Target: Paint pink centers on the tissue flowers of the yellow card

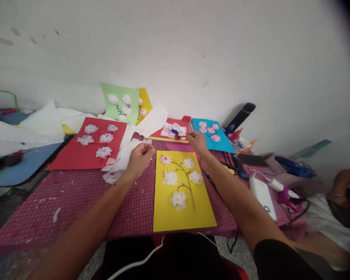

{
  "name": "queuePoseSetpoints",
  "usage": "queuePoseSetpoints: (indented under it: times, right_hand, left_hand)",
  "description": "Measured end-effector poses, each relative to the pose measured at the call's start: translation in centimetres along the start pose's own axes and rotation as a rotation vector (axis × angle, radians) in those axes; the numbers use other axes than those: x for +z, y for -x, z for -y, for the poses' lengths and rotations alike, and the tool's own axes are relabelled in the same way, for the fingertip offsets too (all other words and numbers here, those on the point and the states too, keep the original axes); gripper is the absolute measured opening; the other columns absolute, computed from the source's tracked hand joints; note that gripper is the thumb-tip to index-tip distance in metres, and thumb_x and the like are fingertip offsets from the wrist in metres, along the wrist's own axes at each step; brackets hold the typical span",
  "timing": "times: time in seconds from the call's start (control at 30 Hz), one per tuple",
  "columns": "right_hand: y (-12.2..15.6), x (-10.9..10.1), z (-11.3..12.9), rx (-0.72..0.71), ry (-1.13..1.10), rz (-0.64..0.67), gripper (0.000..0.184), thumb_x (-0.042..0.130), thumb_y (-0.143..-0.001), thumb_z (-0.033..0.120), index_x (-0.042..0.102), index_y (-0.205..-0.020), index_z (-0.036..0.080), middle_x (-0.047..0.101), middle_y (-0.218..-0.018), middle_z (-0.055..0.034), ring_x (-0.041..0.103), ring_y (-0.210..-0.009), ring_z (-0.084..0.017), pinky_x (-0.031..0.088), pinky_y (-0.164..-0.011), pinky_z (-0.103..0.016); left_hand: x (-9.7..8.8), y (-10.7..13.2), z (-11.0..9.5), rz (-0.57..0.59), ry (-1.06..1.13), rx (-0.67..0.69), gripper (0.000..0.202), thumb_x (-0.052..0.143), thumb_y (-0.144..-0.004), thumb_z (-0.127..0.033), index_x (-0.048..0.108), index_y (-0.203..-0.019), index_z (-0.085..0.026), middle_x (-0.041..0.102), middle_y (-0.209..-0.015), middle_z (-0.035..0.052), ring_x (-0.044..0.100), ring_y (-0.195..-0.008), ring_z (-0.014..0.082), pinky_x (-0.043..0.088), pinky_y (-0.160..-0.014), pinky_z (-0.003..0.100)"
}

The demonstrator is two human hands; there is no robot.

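Our left grip (pixel 139 160) is pinched shut at eleven o'clock beside torn white tissue (pixel 121 160); our right grip (pixel 196 140) is pinched at twelve, any hold unclear. The yellow card (pixel 181 217) between them already bears tissue flowers (pixel 170 178).

My right hand (pixel 197 142) pinches a thin brush (pixel 189 135), its tip at the white tissue blooms (pixel 173 130), stained blue, on a red card (pixel 175 123) near the far edge of the table (pixel 76 210). My left fingertips (pixel 148 147) press together above crumpled white tissue paper (pixel 119 161). Between my hands lies a yellow card (pixel 175 217) bearing white tissue flowers on a dark drawn branch.
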State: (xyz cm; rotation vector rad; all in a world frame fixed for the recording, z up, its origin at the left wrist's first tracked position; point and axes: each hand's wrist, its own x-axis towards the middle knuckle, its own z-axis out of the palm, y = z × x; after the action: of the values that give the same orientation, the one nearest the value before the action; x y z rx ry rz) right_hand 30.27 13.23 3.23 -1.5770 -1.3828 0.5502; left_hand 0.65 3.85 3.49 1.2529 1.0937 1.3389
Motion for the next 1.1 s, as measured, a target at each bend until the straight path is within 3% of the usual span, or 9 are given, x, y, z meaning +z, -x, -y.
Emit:
queuePoseSetpoints:
  times: [0.1, 0.33, 0.67, 0.93, 1.1]
  right_hand:
    - [0.1, 0.1, -0.5, 0.022, -0.005, -0.059, 0.021, 0.059, -0.075, 0.026, 0.076, -0.086, 0.020, 0.070, -0.068, -0.0015, 0.061, -0.063, -0.019, 0.045, -0.057, -0.028]
    - [0.6, -0.6, 0.1, 0.155, -0.258, -0.096, 0.018, 0.063, -0.068, 0.020, 0.075, -0.082, 0.018, 0.061, -0.053, 0.0021, 0.052, -0.050, -0.014, 0.036, -0.047, -0.024]
    - [1.5, -2.2, 0.6, 0.326, -0.583, -0.122, 0.008, 0.065, -0.071, 0.021, 0.065, -0.079, 0.019, 0.063, -0.063, 0.0015, 0.053, -0.050, -0.010, 0.037, -0.043, -0.021]
    - [1.3, -0.6, -0.3, 0.414, -0.594, -0.137, 0.015, 0.073, -0.075, 0.019, 0.058, -0.070, 0.021, 0.063, -0.058, 0.0024, 0.055, -0.047, -0.010, 0.038, -0.040, -0.019]
    - [2.1, -0.9, -0.5, 0.405, -0.552, -0.137, 0.018, 0.073, -0.078, 0.018, 0.058, -0.069, 0.021, 0.064, -0.057, 0.0028, 0.056, -0.045, -0.009, 0.040, -0.040, -0.019]
  left_hand:
    - [0.0, 0.0, 0.0, 0.001, -0.004, -0.006, 0.018, 0.074, -0.082, -0.035, 0.064, -0.088, -0.021, 0.057, -0.064, -0.0060, 0.045, -0.048, 0.0091, 0.033, -0.046, 0.023]
    - [0.1, -0.1, 0.0, -0.001, -0.002, -0.001, 0.017, 0.074, -0.080, -0.034, 0.064, -0.087, -0.021, 0.055, -0.063, -0.0063, 0.043, -0.047, 0.0086, 0.034, -0.045, 0.023]
    - [0.3, 0.0, -0.2, -0.013, -0.002, -0.001, 0.020, 0.077, -0.079, -0.035, 0.065, -0.088, -0.021, 0.056, -0.064, -0.0062, 0.045, -0.047, 0.0088, 0.036, -0.045, 0.023]
    - [0.1, -0.2, 0.0, -0.015, 0.009, 0.007, 0.020, 0.075, -0.079, -0.034, 0.063, -0.087, -0.021, 0.054, -0.062, -0.0074, 0.043, -0.047, 0.0085, 0.034, -0.044, 0.022]
    - [0.0, -0.2, 0.2, 0.000, 0.010, 0.014, 0.018, 0.074, -0.081, -0.033, 0.064, -0.088, -0.020, 0.056, -0.064, -0.0066, 0.044, -0.048, 0.0085, 0.034, -0.045, 0.023]
